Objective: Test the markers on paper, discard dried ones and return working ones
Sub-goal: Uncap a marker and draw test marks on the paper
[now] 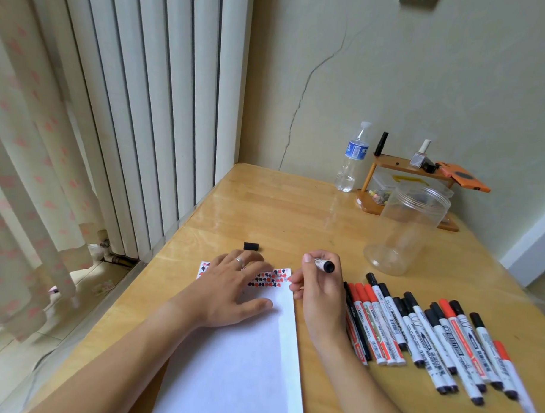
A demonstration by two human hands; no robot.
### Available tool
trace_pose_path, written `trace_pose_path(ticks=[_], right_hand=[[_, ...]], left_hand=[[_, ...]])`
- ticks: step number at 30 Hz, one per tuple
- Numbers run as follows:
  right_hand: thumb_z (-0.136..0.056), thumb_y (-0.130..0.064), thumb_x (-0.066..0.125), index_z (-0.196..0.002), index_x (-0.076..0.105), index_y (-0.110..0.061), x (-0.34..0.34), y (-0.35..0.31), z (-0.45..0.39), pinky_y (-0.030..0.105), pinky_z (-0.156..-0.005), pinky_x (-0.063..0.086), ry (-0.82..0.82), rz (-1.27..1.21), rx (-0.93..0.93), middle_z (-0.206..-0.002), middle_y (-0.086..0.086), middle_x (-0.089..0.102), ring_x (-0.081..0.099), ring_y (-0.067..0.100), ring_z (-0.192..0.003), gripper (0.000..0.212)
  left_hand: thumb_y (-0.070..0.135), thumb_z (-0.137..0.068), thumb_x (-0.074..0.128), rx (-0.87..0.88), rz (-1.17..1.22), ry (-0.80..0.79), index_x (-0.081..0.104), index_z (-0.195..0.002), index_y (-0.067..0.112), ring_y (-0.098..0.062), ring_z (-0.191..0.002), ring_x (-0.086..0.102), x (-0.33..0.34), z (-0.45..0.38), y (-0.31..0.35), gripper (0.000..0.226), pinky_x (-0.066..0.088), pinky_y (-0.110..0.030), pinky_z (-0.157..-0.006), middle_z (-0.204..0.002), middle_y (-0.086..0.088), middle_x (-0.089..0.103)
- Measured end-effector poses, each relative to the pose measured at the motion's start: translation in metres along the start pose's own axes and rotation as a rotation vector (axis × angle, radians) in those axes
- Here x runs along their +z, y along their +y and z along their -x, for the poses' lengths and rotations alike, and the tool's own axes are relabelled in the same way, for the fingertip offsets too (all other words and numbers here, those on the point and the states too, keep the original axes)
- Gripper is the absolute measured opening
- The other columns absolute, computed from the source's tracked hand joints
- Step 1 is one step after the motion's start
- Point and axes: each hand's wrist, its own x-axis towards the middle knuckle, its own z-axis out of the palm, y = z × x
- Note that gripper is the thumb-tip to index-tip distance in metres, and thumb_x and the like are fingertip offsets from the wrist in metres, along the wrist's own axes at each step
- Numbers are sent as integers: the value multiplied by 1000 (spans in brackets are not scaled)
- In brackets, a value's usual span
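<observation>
Head view, right hand (319, 293) hides marker (324, 266) tip, left hand (231, 290) covers paper (244, 353) marks

The left hand (231, 293) lies flat on the white paper (244, 353), fingers spread. The right hand (317, 288) grips 1 marker (324, 266) at the paper's right edge — its black cap (251, 246) sits apart on the table (280, 206). More markers (430, 335) lie in a row beside a clear jar (409, 223) on its side.
</observation>
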Motion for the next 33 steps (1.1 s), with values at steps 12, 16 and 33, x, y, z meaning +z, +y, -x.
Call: trace_pose_path(ticks=[12, 16, 33], right_hand=[[-111, -31, 46, -92, 69, -22, -4, -4, 0, 24, -43, 30, -155, -76, 150, -65, 6, 54, 45, 17, -51, 31], [-100, -8, 56, -102, 58, -12, -7, -3, -5, 25, -42, 26, -187, -79, 221, -71, 10, 59, 46, 19, -49, 5], [-88, -13, 68, -73, 50, -8, 5, 0, -9, 27, -39, 38, -134, 204, 204, -54, 14, 62, 54, 28, -36, 24]], left_hand=[[85, -88, 34, -2, 1, -49, 42, -144, 45, -5, -149, 19, 0, 2, -3, 69, 13, -49, -124, -154, 17, 34], [88, -88, 28, -48, -24, -152, 17, -156, 54, -1, -155, -8, 1, 2, -4, 77, -7, -46, -126, -169, 17, 10], [90, -84, 23, -69, -36, -232, 9, -157, 53, -3, -154, -14, 3, 0, -6, 84, -10, -52, -124, -170, 13, 3]])
